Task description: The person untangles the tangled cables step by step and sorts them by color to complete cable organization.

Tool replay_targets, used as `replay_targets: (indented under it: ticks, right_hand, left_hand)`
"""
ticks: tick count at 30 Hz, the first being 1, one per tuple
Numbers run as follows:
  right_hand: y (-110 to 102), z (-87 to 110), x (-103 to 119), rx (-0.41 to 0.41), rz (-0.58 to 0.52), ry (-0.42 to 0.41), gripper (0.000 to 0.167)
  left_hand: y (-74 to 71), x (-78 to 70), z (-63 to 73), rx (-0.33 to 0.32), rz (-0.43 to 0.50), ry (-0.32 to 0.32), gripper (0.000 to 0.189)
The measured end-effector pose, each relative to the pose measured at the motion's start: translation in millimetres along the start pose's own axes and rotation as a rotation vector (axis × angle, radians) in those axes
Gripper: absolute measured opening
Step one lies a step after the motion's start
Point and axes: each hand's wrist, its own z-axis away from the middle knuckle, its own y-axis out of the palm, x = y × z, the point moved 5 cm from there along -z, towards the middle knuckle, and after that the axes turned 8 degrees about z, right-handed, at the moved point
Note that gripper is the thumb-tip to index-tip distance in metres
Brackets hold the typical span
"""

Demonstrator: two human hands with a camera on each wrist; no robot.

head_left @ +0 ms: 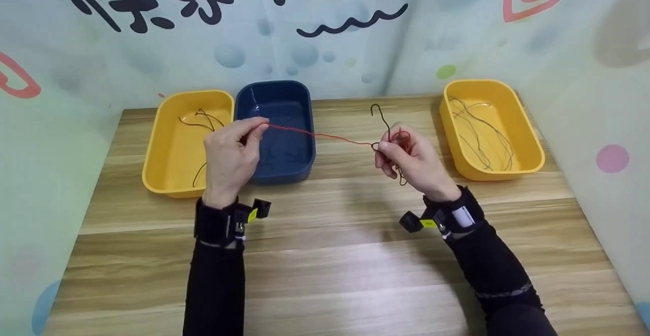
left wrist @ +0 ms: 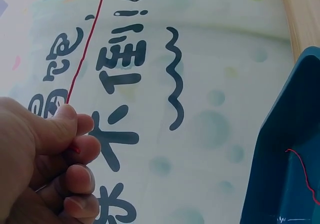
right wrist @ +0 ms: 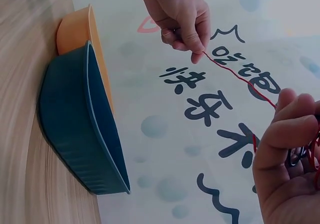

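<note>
A thin red wire (head_left: 330,135) stretches between the two hands, sloping slightly down to the right in the head view. My left hand (head_left: 231,156) pinches one end of it between thumb and index finger, above the edge of the navy blue bin. My right hand (head_left: 416,158) grips a tangled bunch of red and black wire, partly hidden in the palm. From that bunch a black wire (head_left: 382,116) with a hooked end sticks up. In the right wrist view, loops of red wire (right wrist: 314,156) show at the right fingers.
The navy blue bin (head_left: 312,148) has a piece of red wire (left wrist: 303,171) in it. Beside it, a yellow bin (head_left: 152,173) holds black wires (head_left: 195,123). Another yellow bin (head_left: 528,145) at right holds grey wires (head_left: 487,128). A printed cloth (head_left: 345,67) hangs behind the wooden table (head_left: 325,285).
</note>
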Motion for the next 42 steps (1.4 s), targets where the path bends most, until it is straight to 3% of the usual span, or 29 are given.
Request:
replay_targets:
  ticks: [7, 11, 14, 20, 30, 36, 42]
  right_hand:
    - [-2, 0.7, 5, 0.039, 0.017, -0.077, 0.013]
    - [-14, -0.4, 9, -0.009, -0.092, -0.136, 0.016]
    - [-23, -1.4, 12, -0.057, -0.206, -0.163, 0.016]
    - [-33, -0.1, 15, -0.112, -0.323, -0.173, 0.013]
    - [-56, -0.5, 20, -0.254, -0.418, -0.243, 0.01]
    - [-65, -2.8, 16, -0.33, -0.427, -0.215, 0.01]
    - [-69, -3.9, 12, -0.367, -0.417, -0.198, 0.013]
  left_hand:
    - [-8.2, 6.2, -1.1, -0.047, -0.014, -0.037, 0.017]
    - [-28.0, 22.7, -0.6, -0.165, -0.016, -0.14, 0.015]
    - [-39.0, 30.8, 0.6, -0.21, 0.002, -0.185, 0.014]
    - [-40.2, 28.7, -0.4, -0.175, 0.001, -0.152, 0.019]
    - [-48.8, 28.4, -0.1, -0.215, -0.01, -0.185, 0.019]
    - [-55.2, 32.3, 2.0, -0.249, -0.077, -0.245, 0.022]
    - [-56.7, 36.8, 3.4, -0.257, -0.195, -0.252, 0.025]
